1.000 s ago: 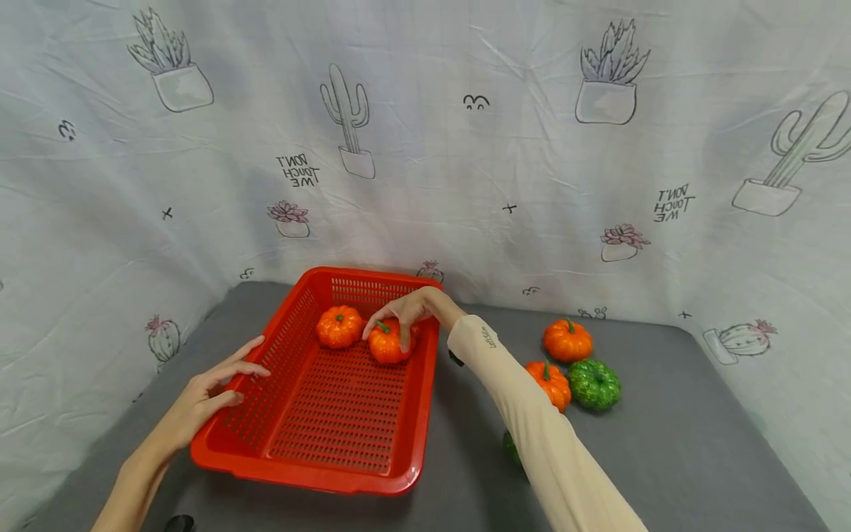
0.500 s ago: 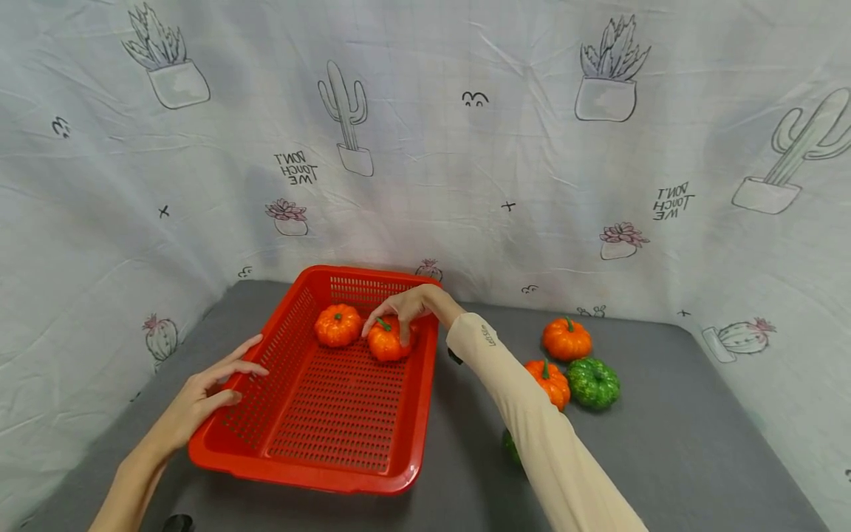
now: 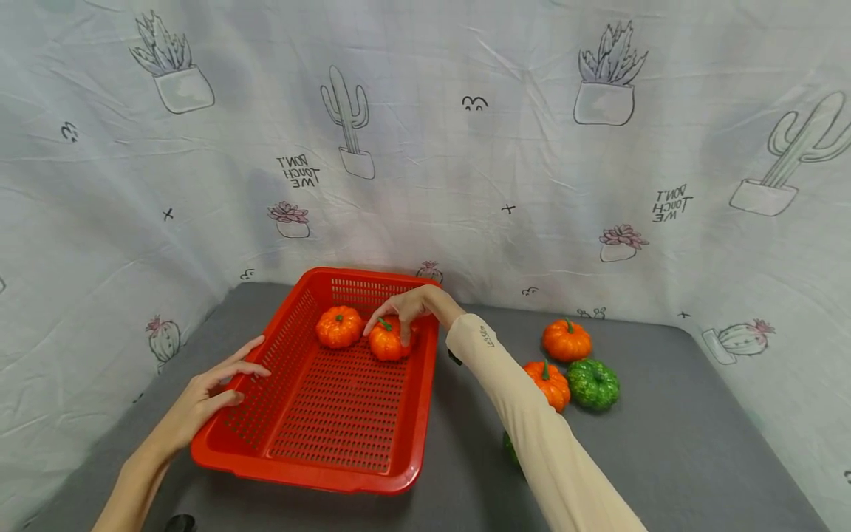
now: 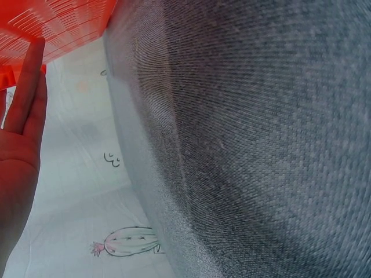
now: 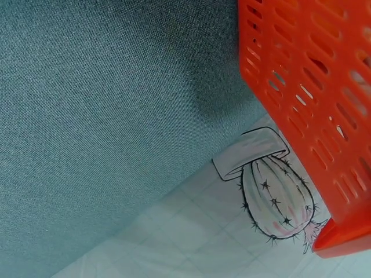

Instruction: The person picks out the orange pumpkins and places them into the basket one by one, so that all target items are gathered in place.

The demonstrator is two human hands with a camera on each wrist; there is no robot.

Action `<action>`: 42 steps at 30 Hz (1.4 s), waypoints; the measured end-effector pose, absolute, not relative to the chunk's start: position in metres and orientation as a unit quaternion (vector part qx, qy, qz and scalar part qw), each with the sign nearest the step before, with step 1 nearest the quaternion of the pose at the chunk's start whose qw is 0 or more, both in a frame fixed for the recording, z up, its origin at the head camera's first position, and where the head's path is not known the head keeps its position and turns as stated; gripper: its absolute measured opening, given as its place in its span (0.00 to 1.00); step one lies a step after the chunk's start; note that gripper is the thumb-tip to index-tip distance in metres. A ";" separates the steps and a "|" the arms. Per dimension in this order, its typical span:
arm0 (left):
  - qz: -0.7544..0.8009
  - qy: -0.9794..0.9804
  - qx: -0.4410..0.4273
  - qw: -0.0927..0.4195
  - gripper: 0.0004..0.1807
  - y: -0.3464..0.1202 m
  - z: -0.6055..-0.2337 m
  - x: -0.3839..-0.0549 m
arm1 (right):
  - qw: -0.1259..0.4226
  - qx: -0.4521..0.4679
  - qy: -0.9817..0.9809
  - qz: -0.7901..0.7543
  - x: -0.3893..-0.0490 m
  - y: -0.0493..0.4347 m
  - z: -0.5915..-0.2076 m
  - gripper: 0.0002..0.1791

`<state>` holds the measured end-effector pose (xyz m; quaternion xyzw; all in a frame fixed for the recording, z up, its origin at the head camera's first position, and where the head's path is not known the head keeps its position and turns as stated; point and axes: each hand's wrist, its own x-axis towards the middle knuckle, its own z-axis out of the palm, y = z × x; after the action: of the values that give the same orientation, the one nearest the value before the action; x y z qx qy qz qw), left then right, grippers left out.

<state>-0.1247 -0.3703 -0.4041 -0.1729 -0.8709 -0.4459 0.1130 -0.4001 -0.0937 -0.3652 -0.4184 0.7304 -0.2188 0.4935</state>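
Note:
A red plastic basket [image 3: 346, 484] with slotted walls holds two small orange pumpkins. My right hand [image 3: 408, 307] reaches over its right side, thumb and fingers gripping the right-hand pumpkin [image 3: 385, 343] around its green stem. The other pumpkin [image 3: 339, 327] sits just left of it, near the back wall. On the left rim rests my left hand [image 3: 202, 399], its fingers fairly straight and their tips over the edge. The left wrist view has the left hand [image 4: 23, 127] against the basket [image 4: 69, 23]. Only the basket's outer wall [image 5: 313, 87] shows in the right wrist view; the right hand is hidden there.
Right of the basket on the grey tabletop [image 3: 678, 428] lie two more orange pumpkins [image 3: 567, 340] [image 3: 548, 384] and a green one [image 3: 594, 384]. Another green thing [image 3: 510, 448] is mostly behind the right sleeve [image 3: 532, 414]. A white printed cloth [image 3: 425, 148] hangs around the back and sides.

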 end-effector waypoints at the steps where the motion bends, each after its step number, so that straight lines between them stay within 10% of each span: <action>1: -0.447 -0.870 -0.173 0.112 0.18 -0.370 -0.404 -0.125 | 0.496 -0.417 0.729 -0.221 -0.400 -0.094 -0.366 0.39; 42: -0.456 -0.864 -0.185 0.108 0.17 -0.372 -0.405 -0.125 | 0.480 -0.425 0.746 -0.181 -0.401 -0.094 -0.357 0.42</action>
<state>-0.1250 -0.3720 -0.4047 -0.1854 -0.8636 -0.4563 0.1078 -0.4010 -0.0938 -0.3566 -0.4251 0.7457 -0.1809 0.4801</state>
